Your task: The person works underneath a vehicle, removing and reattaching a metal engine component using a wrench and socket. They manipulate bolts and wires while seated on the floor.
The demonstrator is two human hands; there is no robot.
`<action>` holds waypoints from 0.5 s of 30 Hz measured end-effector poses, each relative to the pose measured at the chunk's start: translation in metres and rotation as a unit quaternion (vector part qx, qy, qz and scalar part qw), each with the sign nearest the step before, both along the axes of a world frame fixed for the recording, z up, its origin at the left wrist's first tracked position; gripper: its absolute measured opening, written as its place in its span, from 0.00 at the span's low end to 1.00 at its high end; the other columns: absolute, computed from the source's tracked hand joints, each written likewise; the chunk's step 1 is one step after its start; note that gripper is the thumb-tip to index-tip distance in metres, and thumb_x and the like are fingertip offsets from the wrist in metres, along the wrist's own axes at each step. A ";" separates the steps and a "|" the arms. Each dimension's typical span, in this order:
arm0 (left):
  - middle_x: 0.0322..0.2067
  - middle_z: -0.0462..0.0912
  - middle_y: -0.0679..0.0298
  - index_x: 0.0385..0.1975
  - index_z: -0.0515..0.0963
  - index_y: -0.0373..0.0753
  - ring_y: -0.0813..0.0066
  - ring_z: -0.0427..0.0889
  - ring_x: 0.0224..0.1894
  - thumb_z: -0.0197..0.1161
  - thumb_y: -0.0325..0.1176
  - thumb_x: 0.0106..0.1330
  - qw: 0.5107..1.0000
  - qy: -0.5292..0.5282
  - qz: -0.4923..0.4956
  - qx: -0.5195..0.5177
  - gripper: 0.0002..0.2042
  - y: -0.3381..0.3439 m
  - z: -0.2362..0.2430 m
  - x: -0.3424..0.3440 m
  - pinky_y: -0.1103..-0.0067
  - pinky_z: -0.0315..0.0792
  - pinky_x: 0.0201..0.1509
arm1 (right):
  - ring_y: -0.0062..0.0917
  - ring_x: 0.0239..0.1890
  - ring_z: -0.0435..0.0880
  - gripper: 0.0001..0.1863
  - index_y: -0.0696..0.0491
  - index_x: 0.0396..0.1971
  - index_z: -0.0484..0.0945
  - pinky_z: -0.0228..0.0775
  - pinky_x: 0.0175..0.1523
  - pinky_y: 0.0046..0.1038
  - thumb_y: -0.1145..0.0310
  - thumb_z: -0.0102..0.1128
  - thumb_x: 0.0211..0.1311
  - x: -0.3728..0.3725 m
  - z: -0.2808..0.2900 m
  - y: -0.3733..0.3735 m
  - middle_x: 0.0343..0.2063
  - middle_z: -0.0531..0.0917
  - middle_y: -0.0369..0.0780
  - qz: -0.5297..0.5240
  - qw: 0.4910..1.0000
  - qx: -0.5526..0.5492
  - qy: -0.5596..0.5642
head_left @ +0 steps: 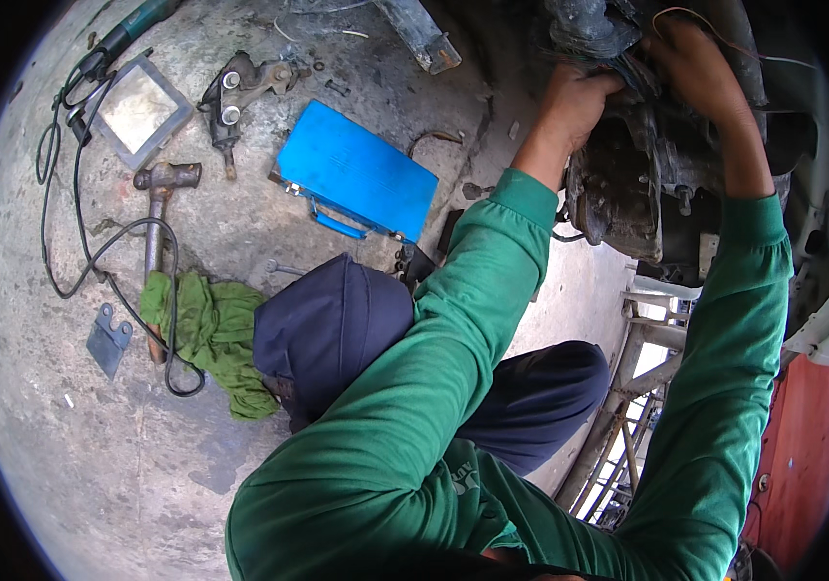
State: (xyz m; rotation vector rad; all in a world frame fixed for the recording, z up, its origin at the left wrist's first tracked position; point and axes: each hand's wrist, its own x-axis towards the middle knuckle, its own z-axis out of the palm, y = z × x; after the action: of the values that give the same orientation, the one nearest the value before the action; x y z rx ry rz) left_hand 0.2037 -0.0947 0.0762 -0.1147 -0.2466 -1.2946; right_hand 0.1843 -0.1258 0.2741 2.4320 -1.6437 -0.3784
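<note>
Both my arms, in green sleeves, reach up to a dark, greasy vehicle assembly at the upper right. My left hand is closed at the underside of a grey, grimy part, its thumb pointing right. What lies inside its fingers is hidden. My right hand is on the other side of that part, near a thin orange-brown wire. Its fingertips go out of sight behind the dark metal, so their grip does not show.
On the concrete floor at left lie a blue case, a hammer, a green cloth, a corded power tool, a metal linkage and a small plate. A metal frame and a red panel are at right.
</note>
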 end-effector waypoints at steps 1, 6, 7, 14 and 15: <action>0.42 0.85 0.63 0.46 0.82 0.34 0.72 0.84 0.43 0.59 0.17 0.61 1.000 0.022 -0.018 -0.007 0.15 0.002 0.004 0.003 0.74 0.78 0.52 | 0.26 0.33 0.79 0.12 0.60 0.40 0.76 0.71 0.42 0.32 0.66 0.58 0.68 -0.007 0.003 -0.003 0.28 0.78 0.44 0.026 0.999 -0.006 0.023; 0.47 0.84 0.62 0.49 0.81 0.37 0.68 0.84 0.47 0.58 0.20 0.64 0.997 0.040 -0.052 -0.028 0.14 -0.007 -0.005 0.000 0.69 0.80 0.51 | 0.46 0.39 0.81 0.12 0.60 0.42 0.77 0.72 0.47 0.40 0.66 0.58 0.67 -0.009 -0.009 0.002 0.32 0.81 0.50 0.152 0.985 -0.063 0.055; 0.47 0.84 0.62 0.49 0.81 0.37 0.67 0.84 0.47 0.58 0.20 0.65 0.997 0.046 -0.054 -0.026 0.14 -0.009 -0.007 -0.003 0.68 0.81 0.51 | 0.50 0.42 0.81 0.12 0.60 0.42 0.77 0.72 0.48 0.42 0.66 0.58 0.67 -0.009 -0.011 0.002 0.34 0.82 0.51 0.156 0.983 -0.069 0.069; 0.49 0.83 0.61 0.53 0.78 0.41 0.64 0.84 0.47 0.59 0.23 0.68 0.994 0.062 -0.085 -0.033 0.14 -0.011 -0.003 -0.008 0.66 0.82 0.49 | 0.50 0.44 0.84 0.10 0.56 0.38 0.80 0.76 0.48 0.48 0.67 0.59 0.61 0.006 -0.015 0.009 0.35 0.84 0.52 0.182 0.965 -0.115 0.153; 0.50 0.83 0.61 0.54 0.77 0.41 0.64 0.84 0.47 0.60 0.23 0.69 0.994 0.053 -0.086 -0.028 0.15 -0.011 -0.006 -0.005 0.66 0.82 0.49 | 0.50 0.43 0.84 0.09 0.55 0.39 0.80 0.77 0.46 0.48 0.67 0.59 0.61 0.011 -0.022 0.014 0.34 0.84 0.51 0.166 0.958 -0.153 0.174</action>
State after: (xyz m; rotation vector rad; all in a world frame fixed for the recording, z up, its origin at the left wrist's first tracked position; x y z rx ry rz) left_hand 0.1991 -0.1058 0.0702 -0.2571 -0.1854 -1.4481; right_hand 0.1953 -0.1118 0.2518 2.1971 -1.0404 -0.4305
